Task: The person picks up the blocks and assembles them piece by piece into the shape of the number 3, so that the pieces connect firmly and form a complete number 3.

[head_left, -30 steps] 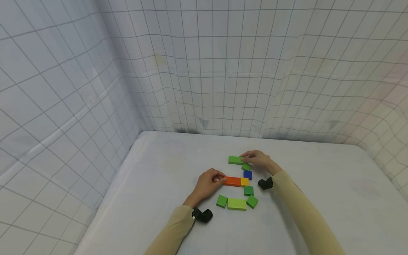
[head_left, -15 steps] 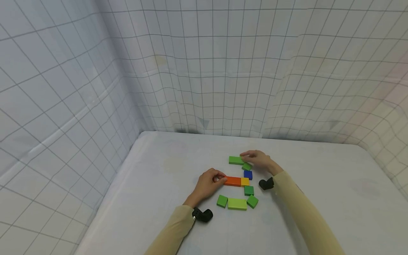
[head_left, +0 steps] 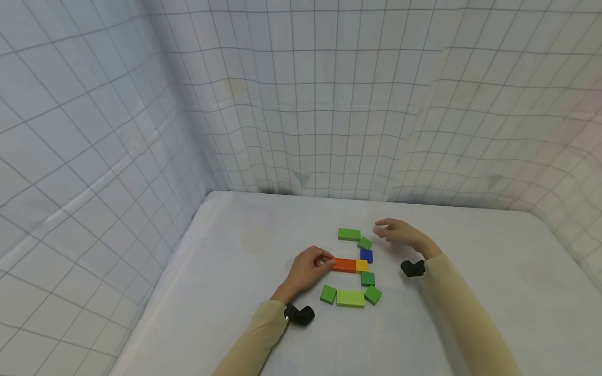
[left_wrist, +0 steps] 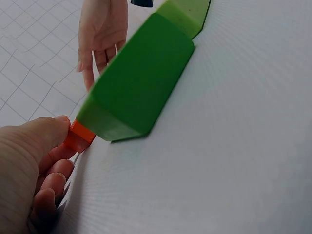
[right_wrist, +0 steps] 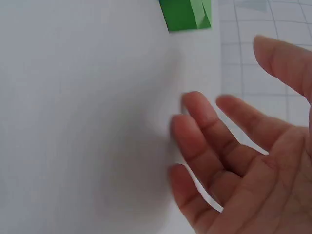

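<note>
With thumb and fingertips, my left hand [head_left: 305, 269] pinches the left end of a long orange block [head_left: 344, 265]. A yellow block [head_left: 361, 266] touches that block's right end. My right hand [head_left: 398, 232] is off to the right of the far blocks, its fingers loosely bent and holding nothing, as its palm [right_wrist: 263, 180] shows in the right wrist view. Nearest to it are a long green block [head_left: 349, 234] and a small green block [head_left: 365, 243]. Below these lies a blue block [head_left: 366, 256]. In the left wrist view, a large green block [left_wrist: 141, 80] partly hides the orange one.
A dark green block [head_left: 368, 279] lies below the yellow one. The near row has a green block [head_left: 328, 294], a long lime block [head_left: 350, 298] and a tilted green block [head_left: 373, 295]. All lie on a white-covered table [head_left: 244, 313], with gridded white cloth [head_left: 301, 104] behind.
My right hand has let go of the far long green block and moved right, away from it. My left hand stays on the orange block, and the blocks look unmoved.
</note>
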A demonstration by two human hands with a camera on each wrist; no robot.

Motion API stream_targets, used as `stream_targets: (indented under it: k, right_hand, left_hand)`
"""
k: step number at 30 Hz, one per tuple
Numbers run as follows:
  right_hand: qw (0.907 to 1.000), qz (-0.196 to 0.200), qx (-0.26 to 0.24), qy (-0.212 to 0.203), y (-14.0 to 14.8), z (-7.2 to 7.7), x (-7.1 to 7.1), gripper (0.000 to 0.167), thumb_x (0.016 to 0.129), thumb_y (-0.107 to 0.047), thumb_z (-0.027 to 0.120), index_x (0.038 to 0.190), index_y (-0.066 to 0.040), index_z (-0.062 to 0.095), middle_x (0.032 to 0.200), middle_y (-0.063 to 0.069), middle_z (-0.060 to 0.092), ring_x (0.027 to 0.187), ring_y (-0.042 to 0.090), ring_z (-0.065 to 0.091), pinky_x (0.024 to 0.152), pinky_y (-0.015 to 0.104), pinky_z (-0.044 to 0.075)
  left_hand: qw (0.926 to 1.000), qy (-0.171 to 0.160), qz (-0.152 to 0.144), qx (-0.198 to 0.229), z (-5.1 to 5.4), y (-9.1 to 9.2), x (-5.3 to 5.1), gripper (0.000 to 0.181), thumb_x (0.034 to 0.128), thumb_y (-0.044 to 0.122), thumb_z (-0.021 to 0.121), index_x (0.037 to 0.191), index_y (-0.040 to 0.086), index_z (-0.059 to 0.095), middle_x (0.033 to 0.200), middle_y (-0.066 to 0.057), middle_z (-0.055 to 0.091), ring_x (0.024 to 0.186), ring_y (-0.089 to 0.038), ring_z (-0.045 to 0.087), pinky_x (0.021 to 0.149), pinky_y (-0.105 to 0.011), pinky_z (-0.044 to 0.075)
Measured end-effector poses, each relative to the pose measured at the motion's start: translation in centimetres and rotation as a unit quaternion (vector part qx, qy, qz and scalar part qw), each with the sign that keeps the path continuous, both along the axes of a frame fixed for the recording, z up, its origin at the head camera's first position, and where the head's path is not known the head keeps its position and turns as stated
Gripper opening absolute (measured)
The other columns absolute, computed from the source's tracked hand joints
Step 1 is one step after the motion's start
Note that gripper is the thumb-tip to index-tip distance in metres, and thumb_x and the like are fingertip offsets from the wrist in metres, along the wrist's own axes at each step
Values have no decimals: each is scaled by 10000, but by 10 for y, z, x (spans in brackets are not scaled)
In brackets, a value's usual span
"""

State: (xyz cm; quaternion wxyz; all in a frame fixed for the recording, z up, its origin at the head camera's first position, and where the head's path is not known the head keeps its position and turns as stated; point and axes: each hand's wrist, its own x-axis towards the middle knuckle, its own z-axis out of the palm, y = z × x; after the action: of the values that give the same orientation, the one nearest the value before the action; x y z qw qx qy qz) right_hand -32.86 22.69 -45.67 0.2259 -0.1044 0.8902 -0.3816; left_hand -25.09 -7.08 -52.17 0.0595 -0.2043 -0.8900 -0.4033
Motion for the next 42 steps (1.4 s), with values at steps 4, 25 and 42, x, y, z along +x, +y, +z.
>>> stream_targets:
  k: [4, 25, 42]
  right_hand:
    - [9978, 213, 481, 410, 26, 10, 18, 552, 939, -439, 559, 1323, -44, 523, 1209, 188, 551, 986, 267, 555, 865, 482, 428]
    - [9926, -168, 891, 805, 101, 2, 127, 581, 793, -380, 763, 1133, 33, 536, 988, 130, 539, 867, 269, 514, 697, 407, 443]
    - [9887, -81, 370, 1450, 69, -12, 127, 365, 707, -185, 843, 910, -37, 578, 800, 28, 531, 697, 181, 476, 577, 275, 412]
  left_hand:
    - [10000, -30, 5, 16, 0, 0, 1, 193, 905, 309, 662, 994, 148, 720, 807, 98, 535, 665, -71, 458, 615, -242, 383]
    - [10000, -45, 45, -33, 1, 0, 2, 190, 902, 307, 667, 997, 151, 719, 799, 101, 523, 668, -69, 454, 615, -232, 375]
    - [10000, 52, -5, 54, 2, 0, 2, 191, 902, 310, 666, 993, 150, 719, 791, 99, 523, 658, -65, 448, 610, -238, 374]
